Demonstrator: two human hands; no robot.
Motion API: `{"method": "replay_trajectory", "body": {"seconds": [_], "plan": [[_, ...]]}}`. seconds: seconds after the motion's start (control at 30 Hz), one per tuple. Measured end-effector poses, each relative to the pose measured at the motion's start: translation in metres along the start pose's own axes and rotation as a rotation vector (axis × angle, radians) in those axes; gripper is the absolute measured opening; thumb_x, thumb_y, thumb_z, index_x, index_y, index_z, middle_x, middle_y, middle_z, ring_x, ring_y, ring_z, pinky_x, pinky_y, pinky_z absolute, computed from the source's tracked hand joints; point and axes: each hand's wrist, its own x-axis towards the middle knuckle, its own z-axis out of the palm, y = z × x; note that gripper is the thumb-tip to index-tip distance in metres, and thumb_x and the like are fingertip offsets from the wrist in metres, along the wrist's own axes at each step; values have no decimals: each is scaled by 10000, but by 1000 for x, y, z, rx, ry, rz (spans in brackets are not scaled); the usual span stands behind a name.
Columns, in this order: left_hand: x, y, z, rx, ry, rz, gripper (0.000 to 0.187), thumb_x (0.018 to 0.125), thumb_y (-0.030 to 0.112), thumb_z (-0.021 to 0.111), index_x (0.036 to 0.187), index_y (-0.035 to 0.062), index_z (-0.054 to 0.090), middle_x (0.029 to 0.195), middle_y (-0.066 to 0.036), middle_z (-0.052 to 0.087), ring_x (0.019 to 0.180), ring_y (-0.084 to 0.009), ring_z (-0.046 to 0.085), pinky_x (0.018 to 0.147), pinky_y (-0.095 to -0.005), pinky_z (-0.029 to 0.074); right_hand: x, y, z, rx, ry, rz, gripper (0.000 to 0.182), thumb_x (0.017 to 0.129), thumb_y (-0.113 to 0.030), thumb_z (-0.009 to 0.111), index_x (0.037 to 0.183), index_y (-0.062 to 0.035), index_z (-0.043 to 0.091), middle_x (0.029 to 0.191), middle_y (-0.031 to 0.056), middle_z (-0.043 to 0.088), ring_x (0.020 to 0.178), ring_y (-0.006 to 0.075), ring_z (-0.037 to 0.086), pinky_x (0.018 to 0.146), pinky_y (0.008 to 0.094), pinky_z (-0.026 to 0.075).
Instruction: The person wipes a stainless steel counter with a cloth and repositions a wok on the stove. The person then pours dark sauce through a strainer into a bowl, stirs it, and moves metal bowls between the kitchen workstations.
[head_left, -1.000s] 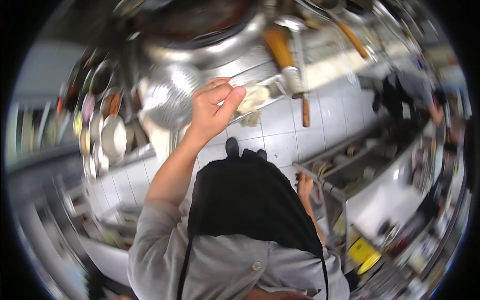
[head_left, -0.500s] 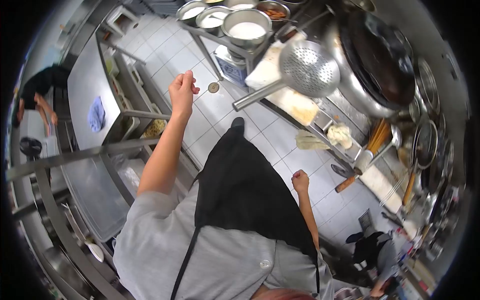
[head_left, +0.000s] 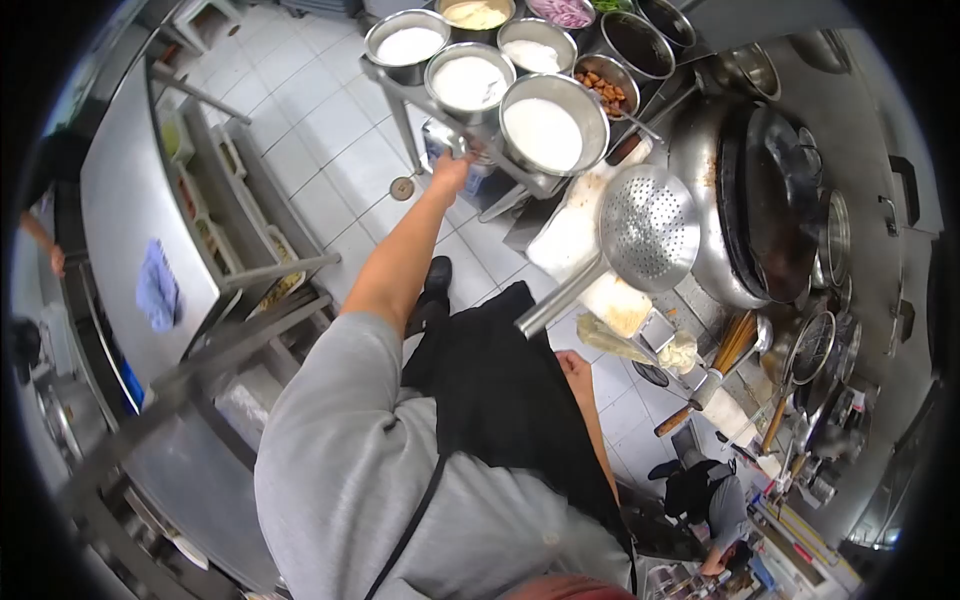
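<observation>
My left hand (head_left: 452, 172) reaches forward to the edge of a metal stand, just below several steel pots and bowls. Its fingers are smeared and partly lost against the stand, so their grip cannot be made out. Closest above it is a steel pot of white contents (head_left: 469, 82), and beside that a larger pot of white liquid (head_left: 541, 132). My right hand (head_left: 573, 370) hangs low beside my black apron (head_left: 500, 400), its fingers curled with nothing visible in them. Ahead of it, a perforated strainer ladle (head_left: 650, 225) lies with its handle jutting over the counter edge.
A large wok (head_left: 775, 200) sits on the stove at right. Pale dough-like food (head_left: 678, 352) lies on the counter. At left stands a steel table (head_left: 130, 190) with a blue cloth (head_left: 157, 285). A co-worker (head_left: 705, 495) is at lower right, and another person's hand (head_left: 57, 262) shows at far left.
My left hand has moved forward and right, from above the open floor to the stand with the pots. My right hand has come closer to the apron. The view has shifted, showing more bowls.
</observation>
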Motion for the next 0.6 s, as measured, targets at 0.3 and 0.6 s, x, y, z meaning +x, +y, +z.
{"method": "replay_trajectory", "body": {"seconds": [0.3, 0.6], "plan": [[114, -38, 57, -515, -119, -151, 455, 941, 275, 593, 1347, 76, 547, 1260, -121, 639, 1082, -262, 641, 775, -415, 576, -74, 8, 23, 59, 153, 161, 284, 977, -284, 680, 983, -1, 705, 821, 30, 693, 774, 91, 618, 705, 264, 494], [24, -5, 2, -205, 149, -111, 513, 860, -58, 422, 1372, -32, 437, 1286, -226, 594, 1003, -350, 693, 673, -445, 647, -40, -35, -11, -43, 121, 68, 246, 973, -252, 661, 944, -11, 701, 724, 44, 674, 642, 112, 610, 587, 276, 482]]}}
